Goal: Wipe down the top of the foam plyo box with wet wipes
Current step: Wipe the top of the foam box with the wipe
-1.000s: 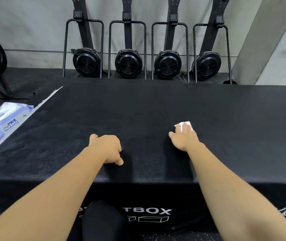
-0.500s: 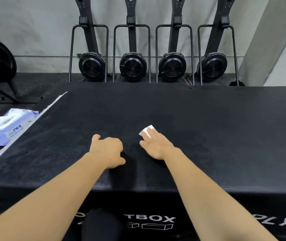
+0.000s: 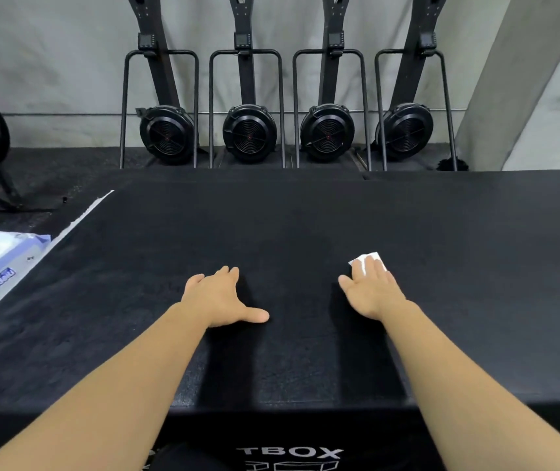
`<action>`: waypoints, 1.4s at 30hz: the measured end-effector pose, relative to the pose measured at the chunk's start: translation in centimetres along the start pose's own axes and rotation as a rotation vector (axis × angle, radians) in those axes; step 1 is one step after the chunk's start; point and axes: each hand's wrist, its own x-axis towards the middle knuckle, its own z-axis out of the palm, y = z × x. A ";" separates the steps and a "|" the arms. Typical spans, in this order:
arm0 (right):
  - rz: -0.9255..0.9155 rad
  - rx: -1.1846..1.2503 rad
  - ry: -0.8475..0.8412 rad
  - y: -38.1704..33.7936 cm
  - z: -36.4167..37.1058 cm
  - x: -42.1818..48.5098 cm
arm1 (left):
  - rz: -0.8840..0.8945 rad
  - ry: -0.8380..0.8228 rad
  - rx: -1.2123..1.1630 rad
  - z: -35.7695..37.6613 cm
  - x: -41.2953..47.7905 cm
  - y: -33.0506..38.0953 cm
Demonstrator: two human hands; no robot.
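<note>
Right hand flat on wipe, mid-box

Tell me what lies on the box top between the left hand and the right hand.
Nothing: the head view shows only bare black box top between the left hand and the right hand, which presses the wipe flat.

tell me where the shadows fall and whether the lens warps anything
Head view: soft shadows lie on the box top inward of the left hand and right hand; wide-angle warp splays the machine uprights outward; the wipe looks washed out.
</note>
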 end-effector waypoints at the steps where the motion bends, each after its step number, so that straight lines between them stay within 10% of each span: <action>1: -0.005 -0.032 0.022 -1.0 0.5 -0.1 | -0.008 -0.002 -0.009 0.1 0.3 0.1; 15: -0.383 -0.034 -0.132 -10.7 3.4 0.5 | -0.021 0.016 0.209 -0.7 1.2 0.8; 24: -0.066 -0.036 -0.022 1.6 -2.2 2.7 | -0.022 0.000 0.151 0.0 0.7 0.6; 31: 0.063 -0.080 0.007 -2.0 -0.2 3.2 | -0.024 -0.003 0.186 0.0 1.1 0.6; 42: -0.338 -0.051 -0.161 -12.9 4.3 2.4 | -0.011 0.023 0.165 -0.1 1.1 0.5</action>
